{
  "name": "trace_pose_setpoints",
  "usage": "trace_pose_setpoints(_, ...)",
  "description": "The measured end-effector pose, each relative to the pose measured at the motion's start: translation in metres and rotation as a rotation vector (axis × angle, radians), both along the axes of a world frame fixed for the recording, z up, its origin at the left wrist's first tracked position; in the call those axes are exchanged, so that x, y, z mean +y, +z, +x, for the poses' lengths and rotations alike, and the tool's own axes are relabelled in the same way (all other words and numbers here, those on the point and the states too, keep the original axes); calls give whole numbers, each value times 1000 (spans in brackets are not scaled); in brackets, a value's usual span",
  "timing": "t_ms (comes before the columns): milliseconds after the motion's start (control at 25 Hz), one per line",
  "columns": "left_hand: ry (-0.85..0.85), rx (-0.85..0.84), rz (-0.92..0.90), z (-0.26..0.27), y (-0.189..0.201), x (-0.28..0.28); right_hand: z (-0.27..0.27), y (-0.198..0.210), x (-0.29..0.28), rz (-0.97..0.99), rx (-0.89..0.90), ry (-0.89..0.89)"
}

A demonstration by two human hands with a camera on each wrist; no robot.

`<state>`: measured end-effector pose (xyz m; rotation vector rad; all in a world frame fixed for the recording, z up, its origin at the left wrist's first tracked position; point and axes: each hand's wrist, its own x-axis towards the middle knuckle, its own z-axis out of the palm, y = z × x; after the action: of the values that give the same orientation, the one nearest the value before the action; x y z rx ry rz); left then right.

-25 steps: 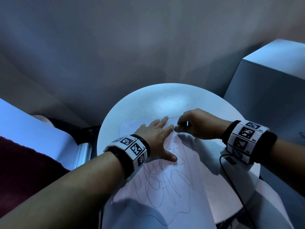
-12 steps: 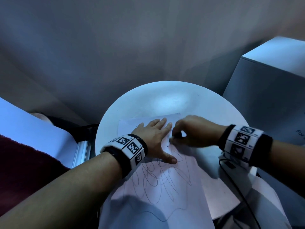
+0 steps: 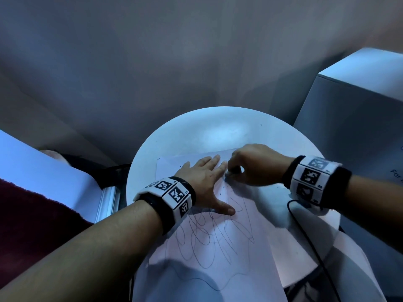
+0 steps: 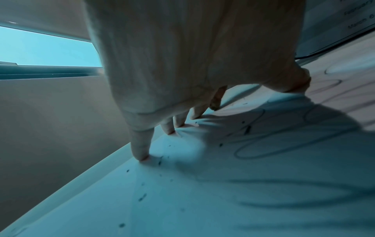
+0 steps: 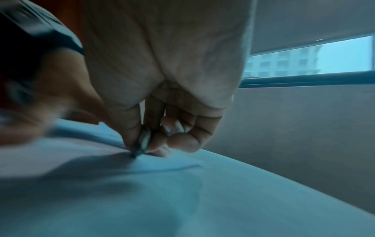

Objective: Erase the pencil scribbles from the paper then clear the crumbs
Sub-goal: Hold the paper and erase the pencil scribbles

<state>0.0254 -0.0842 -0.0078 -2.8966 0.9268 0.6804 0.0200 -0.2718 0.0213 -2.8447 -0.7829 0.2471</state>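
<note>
1. On the round white table (image 3: 196, 131), which fills the middle of my head view, everything I am working with sits; a grey box (image 3: 353, 118) stands just off its right edge, and a black cable (image 3: 305, 234) runs down over its near right edge.
2. My paper (image 3: 218, 269) lies lengthwise from the near edge of the table towards its middle, its far edge stopping short of the table's far rim. Looping pencil scribbles (image 3: 209, 236) cover the near and middle part of the sheet.
3. My left hand (image 3: 205, 182) lies spread flat on the far half of the paper, fingers straight and pointing away from me, thumb stretched out towards the near right. The left wrist view shows the fingertips (image 4: 140, 154) pressing down on the sheet.
4. My right hand (image 3: 257, 164) is just beside the left one, at the far right part of the paper, its fingers curled in tight. The right wrist view shows thumb and forefinger pinching a small eraser (image 5: 144, 141), whose lower tip touches the paper. That view is blurred by motion.
5. Dark eraser crumbs (image 4: 142, 197) are scattered on the paper around my left hand, some just beside the little finger, others nearer my wrist and among the pencil loops.
</note>
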Motion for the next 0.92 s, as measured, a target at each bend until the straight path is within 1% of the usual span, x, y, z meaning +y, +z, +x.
trace_pose_setpoints(80,7,16,-4,0,0,-1,-22,-4,10,-21,61,137)
trace_pose_setpoints(120,6,17,-2,0,0,-1,-25,-5,11,-16,98,147)
trace_pose_setpoints(160,7,15,2,1,0,-1,-19,-2,8,-12,109,91)
trace_pose_setpoints(200,7,9,6,1,-1,-1,-8,0,3,-5,94,3)
trace_pose_setpoints(240,7,3,8,1,-2,-1,0,1,-1,8,78,-43)
trace_pose_setpoints(320,13,5,2,1,-2,-2,0,-2,-1,9,42,-34)
trace_pose_setpoints(400,11,12,5,1,-1,-2,-18,-4,9,-27,59,82)
trace_pose_setpoints(440,7,13,14,1,-1,-2,-23,-5,10,-18,96,103)
trace_pose_setpoints(480,6,12,21,1,-1,-1,-18,-4,8,-11,115,75)
trace_pose_setpoints(560,6,8,24,2,-3,-1,2,2,-1,17,105,-58)
trace_pose_setpoints(600,8,6,19,2,-3,-1,7,1,-4,40,90,-81)
trace_pose_setpoints(680,7,9,16,2,-3,0,-1,-5,-1,46,80,-31)
trace_pose_setpoints(760,2,9,23,2,-3,-1,-18,-7,4,43,143,61)
trace_pose_setpoints(800,3,8,25,2,-3,-1,-18,-7,2,51,174,58)
trace_pose_setpoints(840,4,7,29,2,-2,-1,-10,-4,-2,45,169,9)
trace_pose_setpoints(920,3,10,33,2,-2,-2,8,-1,-8,62,102,-89)
